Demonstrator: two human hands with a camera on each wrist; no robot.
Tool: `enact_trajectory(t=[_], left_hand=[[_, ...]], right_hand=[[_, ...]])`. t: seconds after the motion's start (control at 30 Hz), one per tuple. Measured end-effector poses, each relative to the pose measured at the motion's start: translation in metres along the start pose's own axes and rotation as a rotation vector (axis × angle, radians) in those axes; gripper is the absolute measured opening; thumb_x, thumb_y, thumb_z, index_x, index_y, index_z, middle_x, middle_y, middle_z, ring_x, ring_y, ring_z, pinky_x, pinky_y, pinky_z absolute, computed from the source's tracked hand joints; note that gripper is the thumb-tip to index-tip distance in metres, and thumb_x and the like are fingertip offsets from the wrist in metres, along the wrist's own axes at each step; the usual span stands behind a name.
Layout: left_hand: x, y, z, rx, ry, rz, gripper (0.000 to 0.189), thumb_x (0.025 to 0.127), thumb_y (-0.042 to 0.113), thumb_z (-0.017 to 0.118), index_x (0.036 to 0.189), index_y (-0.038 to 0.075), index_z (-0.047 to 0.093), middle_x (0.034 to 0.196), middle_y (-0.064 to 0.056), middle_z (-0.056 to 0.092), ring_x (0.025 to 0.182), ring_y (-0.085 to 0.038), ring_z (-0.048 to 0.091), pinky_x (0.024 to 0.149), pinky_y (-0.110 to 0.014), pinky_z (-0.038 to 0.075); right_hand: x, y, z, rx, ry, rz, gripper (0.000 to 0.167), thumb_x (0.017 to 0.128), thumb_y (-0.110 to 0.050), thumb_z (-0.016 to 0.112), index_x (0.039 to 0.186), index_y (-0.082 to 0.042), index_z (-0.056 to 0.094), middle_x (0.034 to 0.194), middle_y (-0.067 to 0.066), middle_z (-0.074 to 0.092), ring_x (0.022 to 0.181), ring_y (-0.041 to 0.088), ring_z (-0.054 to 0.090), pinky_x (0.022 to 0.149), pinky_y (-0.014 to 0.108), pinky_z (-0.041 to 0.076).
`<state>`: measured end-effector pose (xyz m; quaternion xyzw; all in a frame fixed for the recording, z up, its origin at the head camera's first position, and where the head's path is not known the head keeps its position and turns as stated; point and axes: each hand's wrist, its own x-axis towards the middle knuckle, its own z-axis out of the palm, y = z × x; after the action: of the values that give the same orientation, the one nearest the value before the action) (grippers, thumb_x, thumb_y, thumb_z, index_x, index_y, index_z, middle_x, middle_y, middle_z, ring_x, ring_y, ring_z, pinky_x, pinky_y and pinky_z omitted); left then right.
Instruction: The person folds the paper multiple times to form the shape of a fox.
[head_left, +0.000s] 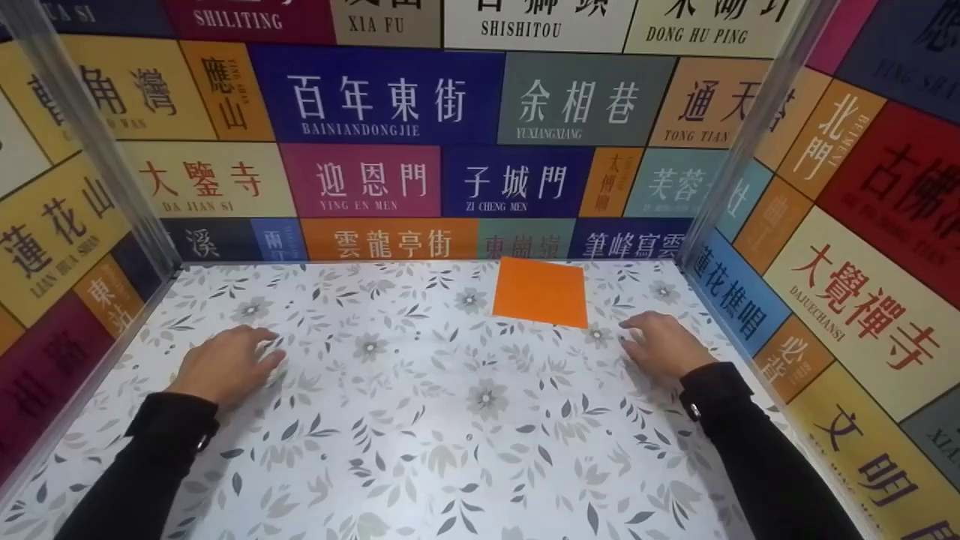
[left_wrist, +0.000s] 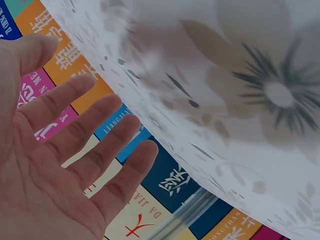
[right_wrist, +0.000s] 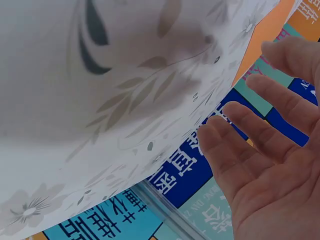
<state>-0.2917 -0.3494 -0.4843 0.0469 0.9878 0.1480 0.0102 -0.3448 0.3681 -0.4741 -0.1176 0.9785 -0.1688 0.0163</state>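
Observation:
An orange square sheet lies flat near the back edge of the table, right of the middle; part of the same orange sheet shows in the right wrist view. My left hand is over the left side of the table, its fingers spread and loosely bent, holding nothing. Over the right side is my right hand, a short way right of the sheet and apart from it. In the right wrist view the fingers of that hand are relaxed, with nothing held.
The white table top has a grey leaf and flower print. Upright panels with colourful Chinese place-name blocks stand at the back, left and right. Clear strips run down the two back corners.

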Motion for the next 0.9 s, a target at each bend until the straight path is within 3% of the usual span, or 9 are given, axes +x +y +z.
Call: enact_trajectory(t=[0.2,0.43,0.63,0.77,0.9], left_hand=[[0.002,0.029,-0.002,-0.007,0.016,0.056,0.052,0.116,0.043,0.067,0.152,0.006,0.074,0.157,-0.03,0.071,0.146,-0.057,0.066,0.112,-0.08,0.056],[0.01,0.058,0.002,-0.02,0.014,0.084,0.049,0.116,0.041,0.068,0.152,0.009,0.076,0.158,-0.027,0.072,0.147,-0.055,0.067,0.115,-0.078,0.056],[0.019,0.078,0.009,-0.011,0.03,0.132,0.046,0.116,0.041,0.069,0.148,0.01,0.078,0.155,-0.024,0.075,0.145,-0.052,0.069,0.116,-0.075,0.058],[0.022,0.093,0.014,-0.025,0.05,0.162,0.043,0.114,0.039,0.072,0.146,0.01,0.08,0.15,-0.022,0.078,0.136,-0.048,0.075,0.111,-0.071,0.062],[0.025,0.108,0.021,-0.058,0.05,0.179,0.043,0.114,0.038,0.074,0.145,0.01,0.08,0.149,-0.021,0.079,0.136,-0.046,0.076,0.114,-0.07,0.061]], right_hand=[[0.011,-0.012,0.003,0.011,0.019,-0.059,0.044,0.113,-0.017,0.071,0.152,0.003,0.072,0.155,0.031,0.072,0.151,0.053,0.064,0.131,0.072,0.048],[0.028,-0.026,0.008,0.02,0.021,-0.081,0.043,0.109,-0.013,0.072,0.148,0.004,0.074,0.149,0.032,0.075,0.147,0.054,0.067,0.129,0.07,0.051],[0.043,-0.034,0.012,0.032,0.011,-0.09,0.04,0.111,-0.013,0.073,0.146,0.005,0.075,0.146,0.031,0.077,0.145,0.052,0.069,0.129,0.07,0.051],[0.053,-0.042,0.017,0.04,0.014,-0.101,0.037,0.112,-0.012,0.072,0.144,0.006,0.077,0.145,0.032,0.077,0.144,0.052,0.07,0.129,0.069,0.051],[0.063,-0.049,0.024,0.034,0.024,-0.124,0.036,0.111,-0.008,0.072,0.142,0.008,0.077,0.143,0.033,0.078,0.141,0.051,0.072,0.128,0.067,0.054]])
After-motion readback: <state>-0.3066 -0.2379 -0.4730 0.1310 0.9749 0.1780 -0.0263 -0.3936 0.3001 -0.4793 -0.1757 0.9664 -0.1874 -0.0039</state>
